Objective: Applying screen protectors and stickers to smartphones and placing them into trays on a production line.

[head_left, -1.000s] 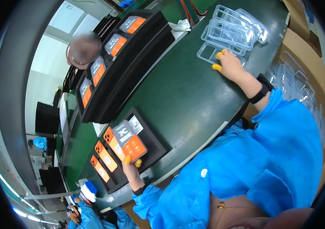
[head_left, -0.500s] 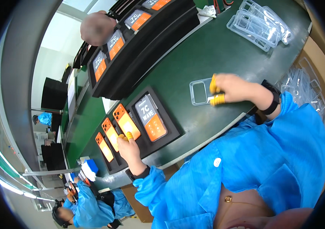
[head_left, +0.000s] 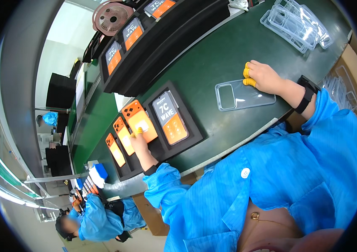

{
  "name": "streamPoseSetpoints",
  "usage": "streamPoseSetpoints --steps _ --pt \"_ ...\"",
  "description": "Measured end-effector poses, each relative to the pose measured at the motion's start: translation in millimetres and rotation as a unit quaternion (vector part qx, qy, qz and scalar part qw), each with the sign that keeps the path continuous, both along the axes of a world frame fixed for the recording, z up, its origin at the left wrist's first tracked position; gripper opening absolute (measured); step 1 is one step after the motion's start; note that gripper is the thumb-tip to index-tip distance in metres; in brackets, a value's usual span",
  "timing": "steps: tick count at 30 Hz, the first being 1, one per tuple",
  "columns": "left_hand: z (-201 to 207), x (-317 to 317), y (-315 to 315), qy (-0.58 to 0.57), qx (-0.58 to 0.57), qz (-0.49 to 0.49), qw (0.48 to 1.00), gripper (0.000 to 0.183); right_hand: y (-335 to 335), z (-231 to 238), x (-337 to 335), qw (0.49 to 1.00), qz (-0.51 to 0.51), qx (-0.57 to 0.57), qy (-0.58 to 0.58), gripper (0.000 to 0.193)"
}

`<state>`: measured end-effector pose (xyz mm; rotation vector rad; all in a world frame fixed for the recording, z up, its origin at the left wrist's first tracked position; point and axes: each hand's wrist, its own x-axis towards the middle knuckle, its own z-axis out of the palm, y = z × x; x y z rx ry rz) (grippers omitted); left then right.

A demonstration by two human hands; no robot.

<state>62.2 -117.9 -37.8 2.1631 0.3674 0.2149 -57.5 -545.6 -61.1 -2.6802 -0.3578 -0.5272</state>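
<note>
Lying under right fingers (head_left: 249, 76), seemingly: clear case (head_left: 244, 95)

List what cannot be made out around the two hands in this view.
- Right hand: the palm hides how it grips the clear case.
- Left hand: fingertips cover part of the orange phone.
- Stack of clear cases: overlapping, count unclear.

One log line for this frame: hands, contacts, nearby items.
left hand: on orange phone in black tray | right hand: pressing clear case on green table | nearby: case stack
</note>
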Motion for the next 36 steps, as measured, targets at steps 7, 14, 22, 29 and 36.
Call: streamPoseSetpoints --steps 7,14,22,29,36 --pt "36.2 -31.9 -25.3 -0.05 -0.215 -0.099 0.97 0.03 2.1 13.1 -8.5 0.999 0.041 0.01 -0.019 0.026" --pt "49.2 -92.0 -125.1 -0.073 -0.441 -0.276 0.851 0.032 61.8 52.2 -21.8 0.959 -0.015 0.273 0.075 0.051" --pt "25.7 -93.3 -176.8 -0.085 0.273 -0.46 0.841 0.075 54.3 63.0 -25.3 0.923 0.012 0.365 -0.122 0.025" --pt "10.3 -98.0 -185.5 -0.069 0.222 -0.53 0.816 0.081 29.6 48.6 -49.3 0.994 0.106 0.009 0.007 0.027" --pt "18.4 -106.4 -184.2 -0.113 0.151 -0.49 0.851 0.082 27.2 33.2 -33.8 0.992 0.017 -0.051 0.117 0.09"
